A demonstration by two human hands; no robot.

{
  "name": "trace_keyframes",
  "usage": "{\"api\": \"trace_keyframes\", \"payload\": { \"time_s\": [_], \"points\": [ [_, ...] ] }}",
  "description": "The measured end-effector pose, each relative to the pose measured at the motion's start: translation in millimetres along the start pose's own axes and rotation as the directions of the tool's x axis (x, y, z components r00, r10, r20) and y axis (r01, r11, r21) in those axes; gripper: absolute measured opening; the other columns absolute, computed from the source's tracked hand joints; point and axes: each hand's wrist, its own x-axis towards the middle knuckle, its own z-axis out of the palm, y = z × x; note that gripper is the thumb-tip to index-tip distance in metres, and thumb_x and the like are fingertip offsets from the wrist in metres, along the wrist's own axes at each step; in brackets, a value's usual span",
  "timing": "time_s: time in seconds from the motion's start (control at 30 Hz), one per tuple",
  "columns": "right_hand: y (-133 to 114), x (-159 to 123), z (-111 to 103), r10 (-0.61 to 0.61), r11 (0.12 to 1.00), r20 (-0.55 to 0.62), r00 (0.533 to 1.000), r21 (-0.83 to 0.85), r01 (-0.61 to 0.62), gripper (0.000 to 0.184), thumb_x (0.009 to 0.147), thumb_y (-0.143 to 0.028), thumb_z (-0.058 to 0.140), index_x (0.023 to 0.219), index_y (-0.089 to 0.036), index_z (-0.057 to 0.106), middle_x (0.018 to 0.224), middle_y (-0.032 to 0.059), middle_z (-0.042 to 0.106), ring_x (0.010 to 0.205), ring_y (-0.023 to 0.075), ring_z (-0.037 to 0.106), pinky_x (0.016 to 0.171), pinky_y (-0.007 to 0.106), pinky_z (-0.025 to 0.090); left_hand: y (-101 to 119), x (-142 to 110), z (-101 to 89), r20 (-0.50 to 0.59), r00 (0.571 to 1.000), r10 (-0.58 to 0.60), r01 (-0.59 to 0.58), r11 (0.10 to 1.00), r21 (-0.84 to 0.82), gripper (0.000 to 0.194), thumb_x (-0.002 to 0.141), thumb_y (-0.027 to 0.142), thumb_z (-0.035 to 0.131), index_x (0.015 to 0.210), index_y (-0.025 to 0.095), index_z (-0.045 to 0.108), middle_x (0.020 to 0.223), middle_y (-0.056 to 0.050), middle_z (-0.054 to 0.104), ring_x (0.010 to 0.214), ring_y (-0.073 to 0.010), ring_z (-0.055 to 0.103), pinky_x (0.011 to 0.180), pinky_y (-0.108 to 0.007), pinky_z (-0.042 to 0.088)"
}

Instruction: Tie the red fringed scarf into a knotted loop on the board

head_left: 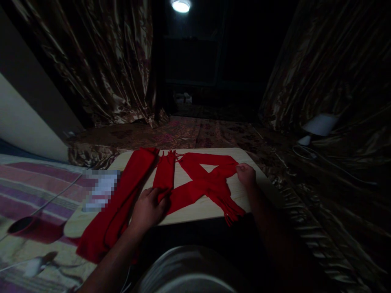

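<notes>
A red scarf (210,182) with fringed ends lies in crossing, folded bands on a light wooden board (183,203). My right hand (246,175) is closed at the scarf's right fold, pinching its edge. At the lower left bend of the scarf, my left hand (149,207) has its fingers curled on the fabric, gripping it. One fringed end points up at the far edge of the board; the other hangs towards the near edge. Left of my left hand lies a long folded red cloth (122,203), slanting across the board and over its near edge.
Left of the board are a blurred-out pale item (100,190), a dark red cylindrical object (38,228) and a white plug-like object (33,266) on striped bedding (36,179). A white lamp (321,124) with a cord stands at right. Curtains (122,61) hang behind.
</notes>
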Motion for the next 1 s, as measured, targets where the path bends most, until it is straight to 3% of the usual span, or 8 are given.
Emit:
{"api": "trace_keyframes", "payload": {
  "time_s": [0.2,0.27,0.33,0.4,0.47,0.67,0.83,1.0],
  "points": [
    [-43,-18,1,-0.264,0.958,0.259,0.929,0.181,0.222,0.027,0.077,-0.022,0.052,0.095,-0.02,0.072,0.097,0.008,0.076,0.086,0.0207,0.069,0.084,0.034,0.053,-1,0,-3.5,0.046,0.992,-0.116,0.123,0.972,-0.202,0.033,0.089,0.038,0.049,0.107,0.02,0.072,0.103,-0.009,0.075,0.091,-0.0246,0.07,0.081,-0.032,0.052],
    [-62,-24,0,-0.451,0.889,0.454,0.768,0.305,0.341,0.037,0.076,-0.02,0.056,0.109,-0.019,0.072,0.116,0.0102,0.073,0.108,0.0227,0.067,0.1,0.038,0.049,-2,-1,-4.7,0.061,0.983,-0.171,0.182,0.946,-0.267,0.033,0.09,0.04,0.048,0.103,0.02,0.07,0.097,-0.007,0.075,0.085,-0.0231,0.07,0.075,-0.029,0.052],
    [-79,-28,-1,-0.541,0.836,0.664,0.517,0.358,0.415,0.061,0.072,-0.024,0.068,0.133,-0.019,0.064,0.142,0.0123,0.059,0.133,0.0265,0.053,0.114,0.042,0.039,-3,-2,-6.0,0.057,0.976,-0.21,0.217,0.923,-0.317,0.033,0.09,0.042,0.047,0.101,0.02,0.069,0.089,-0.005,0.075,0.079,-0.0217,0.069,0.07,-0.027,0.051],
    [-94,-27,-3,-0.475,0.829,0.828,0.298,0.307,0.467,0.091,0.064,-0.032,0.08,0.149,-0.02,0.049,0.157,0.0135,0.043,0.145,0.0306,0.039,0.119,0.045,0.031,-3,-1,-7.1,0.046,0.973,-0.225,0.227,0.91,-0.347,0.033,0.089,0.043,0.046,0.098,0.02,0.068,0.086,-0.004,0.075,0.075,-0.0209,0.068,0.068,-0.026,0.051],
    [-109,-24,-3,-0.359,0.82,0.914,0.191,0.211,0.533,0.107,0.058,-0.038,0.085,0.154,-0.021,0.042,0.16,0.0145,0.038,0.146,0.0342,0.036,0.12,0.047,0.028,-3,1,-7.9,0.046,0.972,-0.229,0.23,0.905,-0.359,0.032,0.088,0.043,0.047,0.096,0.02,0.069,0.085,-0.003,0.075,0.075,-0.0207,0.068,0.069,-0.026,0.051],
    [-143,-16,-1,-0.253,0.702,0.96,0.121,0.096,0.705,0.089,0.048,-0.047,0.09,0.13,-0.024,0.066,0.133,0.0118,0.063,0.128,0.0383,0.053,0.112,0.049,0.036,1,3,-10.0,0.095,0.971,-0.22,0.24,0.897,-0.372,0.034,0.089,0.044,0.048,0.1,0.021,0.069,0.093,-0.004,0.076,0.081,-0.0218,0.07,0.072,-0.026,0.051],
    [-143,-27,-3,-0.302,0.617,0.952,0.052,0.153,0.772,0.094,0.048,-0.045,0.09,0.134,-0.023,0.061,0.136,0.0122,0.059,0.127,0.0373,0.053,0.111,0.049,0.036,1,1,-10.7,0.077,0.979,-0.19,0.205,0.91,-0.361,0.033,0.088,0.043,0.048,0.098,0.021,0.07,0.093,-0.005,0.076,0.083,-0.0227,0.07,0.073,-0.027,0.052],
    [-134,-45,1,-0.415,0.593,0.886,0.206,0.091,0.8,0.046,0.067,-0.028,0.076,0.11,-0.015,0.066,0.116,0.0158,0.066,0.108,0.0304,0.063,0.092,0.037,0.049,-1,2,-11.5,0.084,0.98,-0.183,0.201,0.911,-0.36,0.034,0.09,0.046,0.046,0.095,0.021,0.068,0.086,-0.005,0.075,0.079,-0.0223,0.069,0.071,-0.028,0.051]
  ]
}}
